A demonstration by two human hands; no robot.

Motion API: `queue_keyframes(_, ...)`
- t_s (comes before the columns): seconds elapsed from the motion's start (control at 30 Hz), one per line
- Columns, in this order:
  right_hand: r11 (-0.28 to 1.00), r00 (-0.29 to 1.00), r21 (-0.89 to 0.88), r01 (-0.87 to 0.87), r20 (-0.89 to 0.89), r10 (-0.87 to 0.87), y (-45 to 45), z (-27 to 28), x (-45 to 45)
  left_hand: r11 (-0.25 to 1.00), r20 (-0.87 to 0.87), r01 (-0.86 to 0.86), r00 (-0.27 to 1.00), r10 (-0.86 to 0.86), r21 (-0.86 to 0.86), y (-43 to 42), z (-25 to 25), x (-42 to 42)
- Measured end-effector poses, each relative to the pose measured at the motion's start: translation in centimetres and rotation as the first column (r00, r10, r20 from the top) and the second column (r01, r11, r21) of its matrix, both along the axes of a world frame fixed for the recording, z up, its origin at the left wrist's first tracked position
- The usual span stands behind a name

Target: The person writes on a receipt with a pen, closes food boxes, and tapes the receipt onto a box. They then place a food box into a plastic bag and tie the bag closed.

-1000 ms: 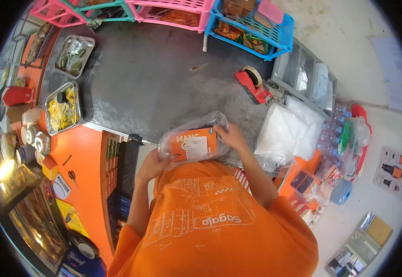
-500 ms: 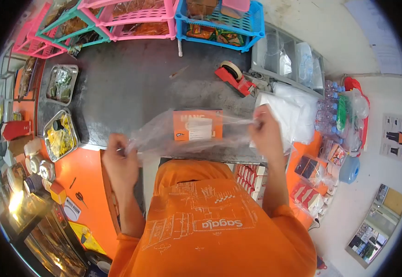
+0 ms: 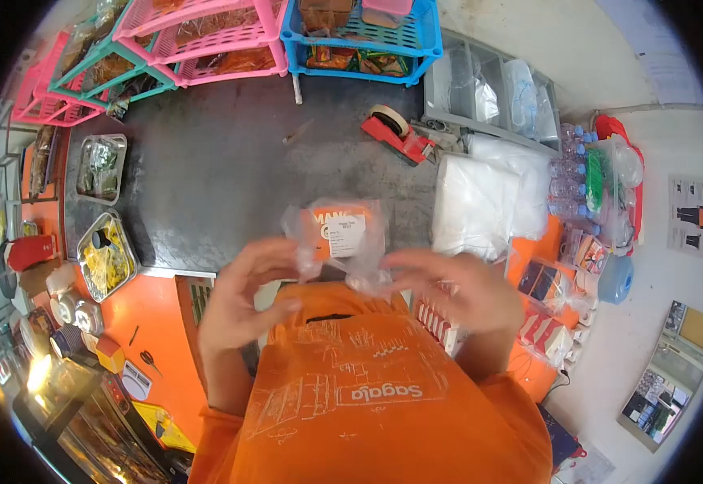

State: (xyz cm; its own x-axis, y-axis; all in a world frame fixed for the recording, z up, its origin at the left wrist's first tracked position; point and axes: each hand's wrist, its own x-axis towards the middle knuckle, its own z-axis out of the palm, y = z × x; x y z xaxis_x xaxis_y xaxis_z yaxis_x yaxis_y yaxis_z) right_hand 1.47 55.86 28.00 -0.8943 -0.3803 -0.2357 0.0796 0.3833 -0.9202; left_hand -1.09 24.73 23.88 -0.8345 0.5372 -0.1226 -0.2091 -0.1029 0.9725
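An orange box [image 3: 321, 237] with a white printed label [image 3: 347, 235] sits at the near edge of the dark counter. A clear plastic bag [image 3: 374, 242] lies crumpled around the box's sides and near edge. On the left of the bag is my left hand [image 3: 250, 294], its thumb apart from its curved fingers, with the fingertips by the plastic. My right hand [image 3: 460, 290] comes from the other side, fingers stretched toward the bag and slightly blurred. Both hands look open, their fingertips at or close to the plastic; exact contact is hard to make out.
A red tape dispenser [image 3: 398, 139] stands beyond the box. White plastic bags [image 3: 476, 202] are stacked at the right. Two foil-type trays, one with yellow food [image 3: 108, 256], lie left. Coloured racks [image 3: 359, 60] line the back; scissors [image 3: 150, 361] rest on the orange surface.
Both hands have moved inward and nearer my body. The plastic bag, stretched wide between them before, is now bunched around the box, and the fingers have loosened from their pinch.
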Motion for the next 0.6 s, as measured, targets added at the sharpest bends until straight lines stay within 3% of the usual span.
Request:
queue_keyframes(0.03, 0.998, 0.987, -0.026, -0.058, 0.148, 0.062, 2.5, -1.1, -0.3, 1.0, -0.005, 0.008, 1.0, -0.008, -0.006, -2.3, -1.8, -0.3)
queue_keyframes(0.07, 0.986, 0.912, 0.156, 0.056, 0.394, -0.114, 4.2, -2.7, -1.3, 0.949, -0.13, -0.077, 0.991, 0.039, -0.305, -4.9, -4.1, -0.7)
queue_keyframes(0.1, 0.938, 0.973, 0.346, 0.019, 0.211, -0.097, 4.3, -6.6, -0.7, 0.809, -0.283, -0.2, 0.958, 0.044, -0.552, -5.9, -6.5, -1.5)
queue_keyframes(0.13, 0.847, 0.998, 0.532, 0.02, 0.032, -0.044, 4.4, -11.3, 0.0, 0.609, -0.507, -0.319, 0.847, -0.161, -0.726, -5.4, -9.1, -1.9)
queue_keyframes(0.2, 0.767, 0.89, 0.629, 0.125, -0.412, 0.193, 0.5, -17.8, -0.1, 0.708, -0.62, -0.324, 0.758, -0.203, -0.627, -1.4, -15.2, -2.0)
queue_keyframes(0.27, 0.92, 0.86, 0.39, -0.035, -0.458, 0.227, -2.5, -23.7, -1.3, 0.807, -0.558, -0.133, 0.785, -0.269, -0.575, 4.6, -14.2, -2.8)
queue_keyframes(0.33, 0.927, 0.986, 0.345, -0.147, -0.021, 0.164, -4.0, -24.3, -2.4, 0.835, -0.851, -0.274, 0.38, -0.362, -0.477, 6.5, -21.6, -2.8)
queue_keyframes(0.37, 0.927, 0.989, 0.357, -0.111, -0.05, 0.138, -3.1, -24.3, -2.9, 0.846, -0.866, -0.266, 0.343, -0.364, -0.461, 7.4, -21.2, -3.5)
queue_keyframes(0.4, 0.996, 0.993, 0.088, 0.02, -0.119, -0.01, -2.1, -24.3, -2.4, 0.848, -0.608, -0.115, 0.747, -0.27, -0.518, 8.1, -20.8, -3.7)
queue_keyframes(0.43, 0.971, 0.975, -0.195, 0.136, -0.147, -0.166, -1.4, -24.4, -1.5, 0.861, -0.177, 0.055, 0.97, -0.166, -0.505, 8.7, -20.4, -3.7)
queue_keyframes(0.47, 0.969, 0.968, -0.19, 0.159, -0.161, -0.191, -1.0, -24.0, -0.6, 0.863, -0.191, 0.071, 0.963, -0.19, -0.5, 9.3, -19.9, -3.6)
queue_keyframes(0.57, 0.953, 0.955, -0.131, 0.273, -0.084, -0.285, -1.7, -24.2, 1.9, 0.978, 0.153, 0.094, 0.986, -0.066, -0.186, 10.5, -17.5, -2.8)
queue_keyframes(0.6, 0.951, 0.925, 0.177, 0.254, -0.333, -0.185, -3.2, -25.7, 1.4, 0.975, 0.149, 0.118, 0.985, -0.09, -0.187, 11.4, -16.7, -2.9)
